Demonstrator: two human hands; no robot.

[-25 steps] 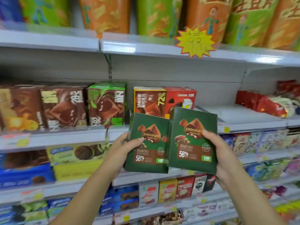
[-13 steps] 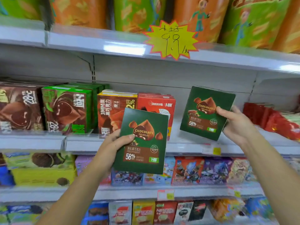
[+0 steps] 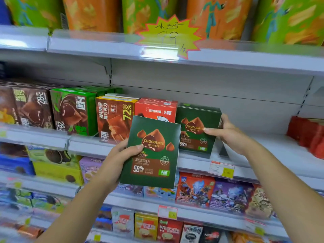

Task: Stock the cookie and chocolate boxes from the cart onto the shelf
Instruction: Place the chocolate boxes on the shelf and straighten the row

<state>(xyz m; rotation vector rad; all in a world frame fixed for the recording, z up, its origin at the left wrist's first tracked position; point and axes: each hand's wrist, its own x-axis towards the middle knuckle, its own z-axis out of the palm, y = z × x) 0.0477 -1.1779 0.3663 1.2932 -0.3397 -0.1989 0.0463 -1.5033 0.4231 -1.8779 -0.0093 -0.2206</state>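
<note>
Right hand (image 3: 233, 135) grips green box (image 3: 196, 130): thumb across front, fingers behind. Box upright on middle shelf (image 3: 273, 151), just beside red box (image 3: 156, 109). Left hand (image 3: 119, 162) holds second box (image 3: 152, 153) in front of shelf, thumb on face, not yet placed. Risk: green box sits near front edge; abrupt release or knock from second box could tip it off.

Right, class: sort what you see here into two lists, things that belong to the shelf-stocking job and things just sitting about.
In the job: left hand holding a green truffle box; right hand gripping a second truffle box on the middle shelf.
Just there: red box, 72% box, yellow star sign, snack bags on top.
</note>
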